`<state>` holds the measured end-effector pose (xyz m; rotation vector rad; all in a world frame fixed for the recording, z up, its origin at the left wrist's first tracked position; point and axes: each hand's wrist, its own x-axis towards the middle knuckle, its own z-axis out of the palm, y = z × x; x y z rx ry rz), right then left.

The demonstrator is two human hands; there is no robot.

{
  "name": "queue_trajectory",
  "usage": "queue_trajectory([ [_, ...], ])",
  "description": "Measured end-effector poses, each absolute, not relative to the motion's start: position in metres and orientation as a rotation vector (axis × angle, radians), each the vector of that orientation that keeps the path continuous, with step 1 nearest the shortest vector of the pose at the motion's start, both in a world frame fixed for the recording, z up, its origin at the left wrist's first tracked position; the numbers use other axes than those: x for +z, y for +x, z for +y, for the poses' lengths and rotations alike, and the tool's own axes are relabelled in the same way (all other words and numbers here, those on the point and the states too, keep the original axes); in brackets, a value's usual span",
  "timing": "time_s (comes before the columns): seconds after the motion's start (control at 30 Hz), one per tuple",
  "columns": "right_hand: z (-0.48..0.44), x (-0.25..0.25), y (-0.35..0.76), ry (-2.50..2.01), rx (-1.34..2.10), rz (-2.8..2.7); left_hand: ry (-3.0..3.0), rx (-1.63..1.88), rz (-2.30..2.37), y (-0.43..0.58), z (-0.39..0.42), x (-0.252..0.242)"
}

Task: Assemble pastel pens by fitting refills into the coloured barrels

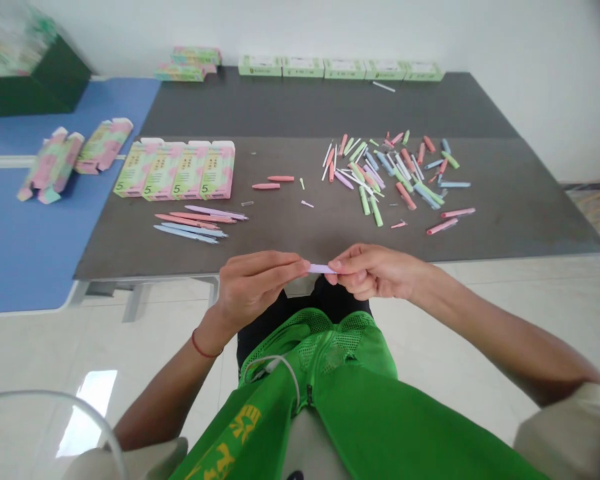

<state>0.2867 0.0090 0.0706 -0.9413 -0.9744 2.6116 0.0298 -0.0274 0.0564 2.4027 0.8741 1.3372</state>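
Note:
My left hand (254, 283) and my right hand (373, 270) meet just in front of the dark table's near edge (330, 257). Both pinch a pale purple pen (322, 269) held level between them, each set of fingertips closed on one end. Only the short middle of the pen shows. Several finished pens (195, 221) in pink, purple and blue lie side by side on the table to the left. A loose heap of pen parts (390, 172) in pink, green, blue and purple lies to the right.
A row of flat pastel cartons (177, 170) lies behind the finished pens. More folded cartons (75, 157) rest on the blue table at left. Green boxes (340, 68) line the far edge by the wall. Two pink parts (273, 182) lie mid-table.

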Motion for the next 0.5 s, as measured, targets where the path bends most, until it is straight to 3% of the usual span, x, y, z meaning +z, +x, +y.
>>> queue_trajectory([
  [0.13, 0.017, 0.064, 0.287, -0.908, 2.722, -0.918, 2.449, 1.267, 0.821, 0.027, -0.019, 0.055],
  [0.37, 0.006, 0.077, 0.285, -1.085, 1.91, -1.543, 1.841, 1.088, 1.113, 0.032, -0.02, 0.059],
  [0.5, -0.001, 0.082, 0.286, -1.13, 1.726, -1.651, 1.609, 1.091, 1.161, 0.036, -0.027, 0.057],
])
